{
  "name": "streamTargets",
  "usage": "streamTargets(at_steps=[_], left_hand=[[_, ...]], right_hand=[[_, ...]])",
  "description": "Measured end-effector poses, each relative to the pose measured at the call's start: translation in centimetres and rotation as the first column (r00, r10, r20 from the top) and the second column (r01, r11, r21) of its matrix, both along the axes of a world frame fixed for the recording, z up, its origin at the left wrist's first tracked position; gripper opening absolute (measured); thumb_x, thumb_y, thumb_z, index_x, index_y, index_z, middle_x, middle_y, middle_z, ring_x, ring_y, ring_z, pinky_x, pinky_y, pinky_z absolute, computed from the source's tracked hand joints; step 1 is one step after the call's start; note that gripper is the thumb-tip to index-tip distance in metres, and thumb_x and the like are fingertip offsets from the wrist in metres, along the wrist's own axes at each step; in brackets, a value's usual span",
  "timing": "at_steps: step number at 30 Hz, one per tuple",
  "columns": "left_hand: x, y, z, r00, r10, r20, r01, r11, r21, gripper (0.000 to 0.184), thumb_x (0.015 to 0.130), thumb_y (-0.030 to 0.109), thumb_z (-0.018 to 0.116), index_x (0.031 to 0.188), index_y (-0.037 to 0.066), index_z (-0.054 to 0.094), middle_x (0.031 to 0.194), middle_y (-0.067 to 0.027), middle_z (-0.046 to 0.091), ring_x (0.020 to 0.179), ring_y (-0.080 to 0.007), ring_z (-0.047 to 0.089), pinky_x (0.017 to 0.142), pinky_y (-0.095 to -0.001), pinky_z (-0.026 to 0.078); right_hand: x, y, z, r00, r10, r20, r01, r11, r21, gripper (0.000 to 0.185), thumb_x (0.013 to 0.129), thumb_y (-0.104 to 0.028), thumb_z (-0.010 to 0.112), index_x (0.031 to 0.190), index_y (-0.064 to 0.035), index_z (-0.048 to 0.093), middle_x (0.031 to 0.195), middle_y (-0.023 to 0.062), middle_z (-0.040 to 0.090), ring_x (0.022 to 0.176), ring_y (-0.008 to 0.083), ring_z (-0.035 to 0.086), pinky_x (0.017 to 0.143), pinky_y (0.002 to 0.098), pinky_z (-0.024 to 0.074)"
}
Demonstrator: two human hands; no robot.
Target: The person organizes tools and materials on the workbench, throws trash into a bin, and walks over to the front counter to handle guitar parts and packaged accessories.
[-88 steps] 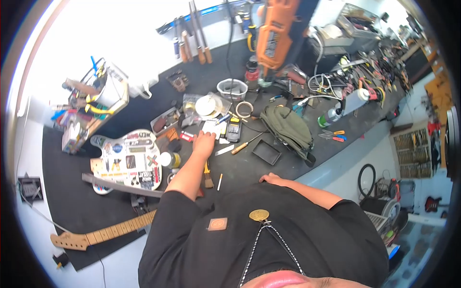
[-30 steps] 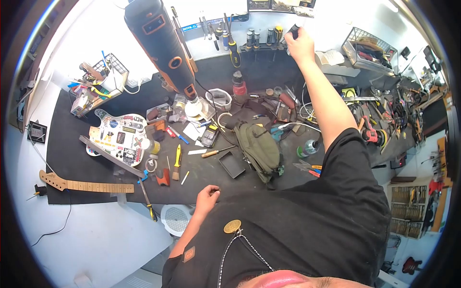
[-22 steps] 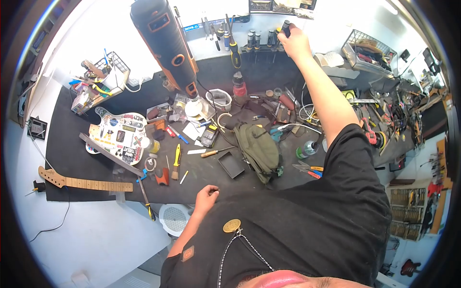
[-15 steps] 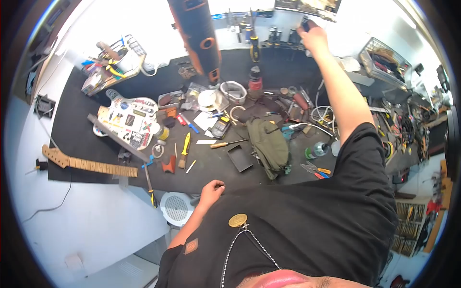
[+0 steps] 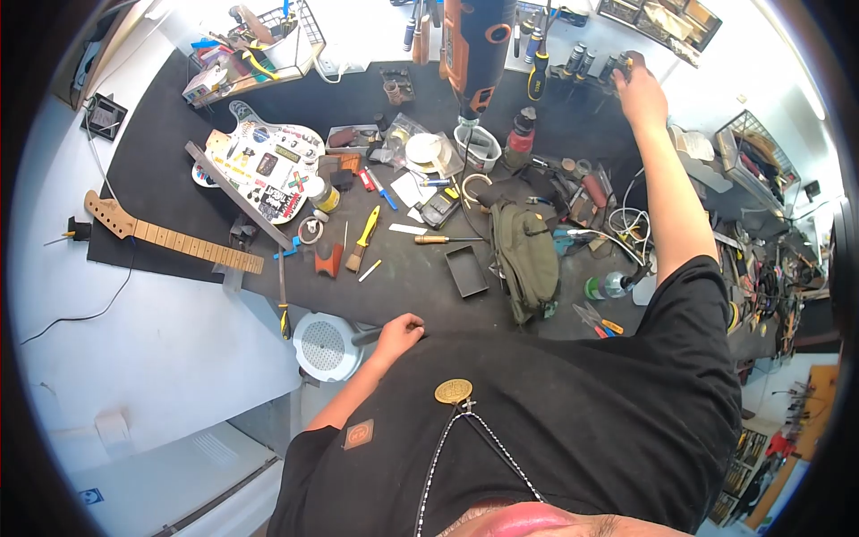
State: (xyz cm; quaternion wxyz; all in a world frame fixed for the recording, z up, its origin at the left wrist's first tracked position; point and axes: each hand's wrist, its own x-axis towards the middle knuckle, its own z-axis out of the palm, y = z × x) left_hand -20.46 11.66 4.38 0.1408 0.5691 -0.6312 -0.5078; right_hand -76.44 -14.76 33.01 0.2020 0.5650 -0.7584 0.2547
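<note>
Step in hand, as judged: positioning at the wall row. The right hand (image 5: 641,97) is at the dark cylindrical tool handles (image 5: 585,64) behind the black-topped bench (image 5: 403,291). Fingers are bent; grip cannot be confirmed. Next move calls for clearance from adjacent handles. The left hand (image 5: 399,337) rests curled near the front edge, contents hidden. One second earlier, the right hand held one handle clear of the row.
</note>
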Motion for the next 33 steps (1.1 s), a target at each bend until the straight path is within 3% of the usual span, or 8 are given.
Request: streamTargets(at_steps=[14, 18, 20, 22, 24, 27, 30, 33], left_hand=[[-0.4, -0.6, 0.5, 1.000, -0.025, 0.016, 0.024, 1.000, 0.015, 0.026, 0.091, 0.016, 0.072, 0.112, 0.001, 0.072, 0.103, -0.0133, 0.077, 0.093, -0.0233, 0.075, 0.086, -0.0348, 0.057], [0.0, -1.0, 0.1, 0.999, -0.032, 0.000, 0.032, 0.998, 0.047, 0.025, 0.091, 0.016, 0.073, 0.112, 0.002, 0.072, 0.102, -0.0126, 0.077, 0.092, -0.0220, 0.075, 0.085, -0.0341, 0.057], [0.4, -1.7, -0.2, 0.999, -0.034, -0.011, 0.035, 0.997, 0.063, 0.025, 0.091, 0.016, 0.073, 0.111, 0.002, 0.072, 0.101, -0.0128, 0.077, 0.090, -0.0216, 0.074, 0.084, -0.0339, 0.057], [0.8, -2.4, -0.9, 0.999, -0.030, -0.037, 0.033, 0.996, 0.083, 0.025, 0.091, 0.016, 0.073, 0.111, 0.001, 0.072, 0.100, -0.0130, 0.077, 0.089, -0.0211, 0.074, 0.084, -0.0338, 0.057], [1.4, -4.2, -1.9, 0.997, -0.027, -0.069, 0.034, 0.994, 0.103, 0.025, 0.091, 0.016, 0.072, 0.111, 0.001, 0.072, 0.099, -0.0131, 0.077, 0.089, -0.0208, 0.074, 0.083, -0.0338, 0.057], [1.2, -9.4, -0.6, 0.996, -0.087, -0.038, 0.087, 0.996, 0.013, 0.024, 0.091, 0.015, 0.071, 0.111, 0.001, 0.072, 0.098, -0.0124, 0.076, 0.089, -0.0208, 0.073, 0.083, -0.0337, 0.056], [0.2, -16.6, -0.4, 0.981, -0.193, 0.004, 0.190, 0.959, -0.209, 0.025, 0.090, 0.014, 0.071, 0.111, 0.001, 0.072, 0.098, -0.0145, 0.075, 0.091, -0.0269, 0.073, 0.086, -0.0370, 0.056], [-2.1, -24.8, -1.6, 0.969, -0.226, 0.101, 0.245, 0.940, -0.239, 0.027, 0.090, 0.017, 0.070, 0.112, 0.002, 0.074, 0.103, -0.0189, 0.076, 0.098, -0.0317, 0.074, 0.090, -0.0397, 0.056]], right_hand=[[0.4, -0.3, 1.2, 0.993, -0.107, -0.056, 0.112, 0.989, 0.091, 0.048, 0.096, -0.034, 0.061, 0.140, -0.0179, 0.052, 0.113, 0.0247, 0.070, 0.106, 0.0456, 0.068, 0.090, 0.0551, 0.0539], [3.5, 2.6, -1.6, 0.998, -0.039, -0.040, 0.036, 0.998, -0.059, 0.054, 0.092, -0.031, 0.065, 0.141, -0.0115, 0.051, 0.116, 0.0253, 0.070, 0.106, 0.0450, 0.068, 0.090, 0.0532, 0.0543], [6.9, 6.7, -3.9, 0.979, 0.198, 0.057, -0.199, 0.980, 0.005, 0.049, 0.091, -0.026, 0.067, 0.135, -0.0053, 0.056, 0.122, 0.0198, 0.067, 0.111, 0.0391, 0.066, 0.096, 0.0474, 0.0538], [11.0, 11.3, -7.3, 0.830, 0.478, 0.289, -0.496, 0.868, -0.009, 0.021, 0.087, -0.014, 0.068, 0.105, -0.0022, 0.068, 0.103, 0.0179, 0.070, 0.096, 0.0354, 0.068, 0.085, 0.0437, 0.0544], [15.9, 17.4, -12.2, 0.669, 0.398, 0.628, -0.589, 0.799, 0.121, 0.010, 0.086, -0.011, 0.068, 0.087, -0.0013, 0.067, 0.081, 0.0167, 0.068, 0.076, 0.0335, 0.068, 0.070, 0.0424, 0.0539], [21.2, 26.6, -18.1, 0.584, 0.201, 0.787, -0.721, 0.575, 0.388, 0.020, 0.091, -0.021, 0.070, 0.086, -0.0013, 0.066, 0.077, 0.0182, 0.067, 0.071, 0.0346, 0.066, 0.068, 0.0438, 0.0529], [23.5, 33.3, -23.7, 0.497, -0.123, 0.859, -0.598, 0.669, 0.441, 0.030, 0.094, -0.024, 0.070, 0.081, 0.0020, 0.061, 0.066, 0.0163, 0.056, 0.060, 0.0249, 0.046, 0.060, 0.0411, 0.0434], [23.9, 38.1, -27.0, 0.504, -0.303, 0.809, -0.408, 0.742, 0.532, 0.031, 0.094, -0.025, 0.071, 0.080, 0.0007, 0.063, 0.066, 0.0146, 0.059, 0.062, 0.0257, 0.056, 0.062, 0.0408, 0.0474]])
